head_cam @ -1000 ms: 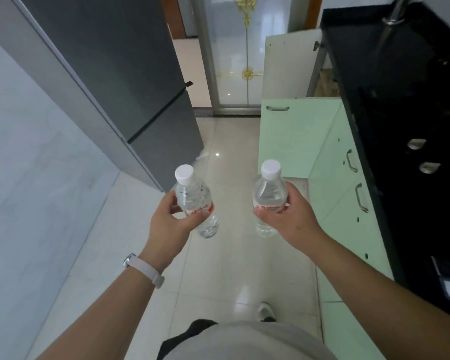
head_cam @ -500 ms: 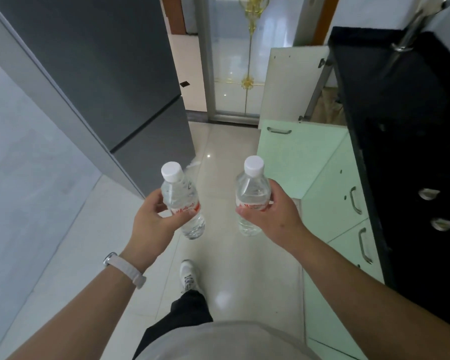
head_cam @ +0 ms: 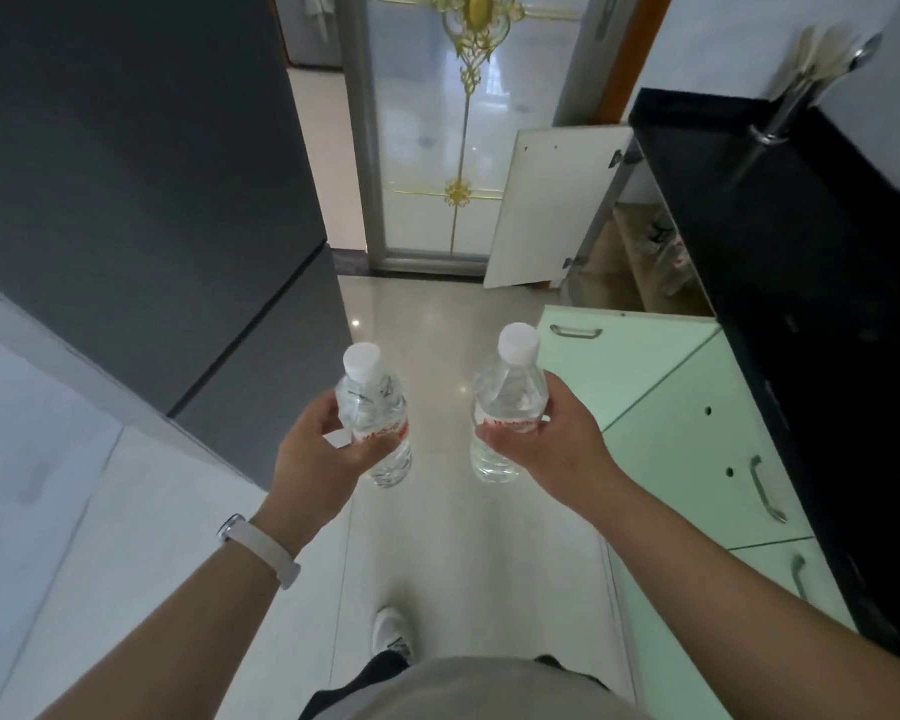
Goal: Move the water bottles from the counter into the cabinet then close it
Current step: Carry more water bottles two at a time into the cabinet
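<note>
Since the earlier frames we have walked forward along the kitchen. The dark fridge now looms larger across the left of the frame, and the open cabinet has come down from the top edge into the upper right, with both bottles carried along unchanged. Left of centre, our left hand has fingers and thumb curled round the label band of the left bottle, which tilts slightly with its white cap up. Just right of centre, the right bottle stands nearly upright in our right hand, wrapped the same way about its middle. Both are over the glossy floor, off the black counter on the right and not yet in the cabinet. We judge the nearest hazard to be the green door, swung out into our path just right of the right hand: a careless step or swing could knock knuckles or bottle against its edge. Beyond it the white door also stands open, and the space between them already holds clutter (we cannot make out what), so a bottle set down hastily may tip or push something over. With both hands full, nothing is free to steady a door, and the thin clear plastic could slip if our grip loosens.
</note>
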{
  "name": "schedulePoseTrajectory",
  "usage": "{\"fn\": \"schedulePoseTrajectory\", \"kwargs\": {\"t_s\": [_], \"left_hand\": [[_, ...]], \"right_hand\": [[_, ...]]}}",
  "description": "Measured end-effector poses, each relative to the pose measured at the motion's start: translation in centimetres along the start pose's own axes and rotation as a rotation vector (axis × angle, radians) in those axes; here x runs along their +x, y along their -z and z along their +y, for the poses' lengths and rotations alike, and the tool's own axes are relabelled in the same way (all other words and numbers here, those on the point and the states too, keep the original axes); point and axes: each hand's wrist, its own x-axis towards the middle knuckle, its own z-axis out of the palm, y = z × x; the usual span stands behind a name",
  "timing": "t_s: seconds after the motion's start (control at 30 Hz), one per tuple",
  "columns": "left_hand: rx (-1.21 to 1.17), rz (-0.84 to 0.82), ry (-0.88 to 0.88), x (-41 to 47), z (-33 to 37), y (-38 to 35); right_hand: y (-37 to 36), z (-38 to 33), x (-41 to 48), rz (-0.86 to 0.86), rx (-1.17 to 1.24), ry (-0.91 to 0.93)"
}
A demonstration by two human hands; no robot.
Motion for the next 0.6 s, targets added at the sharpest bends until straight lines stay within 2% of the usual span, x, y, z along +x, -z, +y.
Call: {"fn": "schedulePoseTrajectory", "kwargs": {"t_s": [0.37, 0.6], "left_hand": [[-0.002, -0.058, 0.011, 14.6, 1.4, 0.8], [0.034, -0.038, 0.031, 24.5, 3.5, -2.2]], "right_hand": [[-2.1, -4.5, 11.2, 0.105, -0.004, 0.01], [-1.0, -4.8, 23.4, 0.089, 0.08, 0.04]]}}
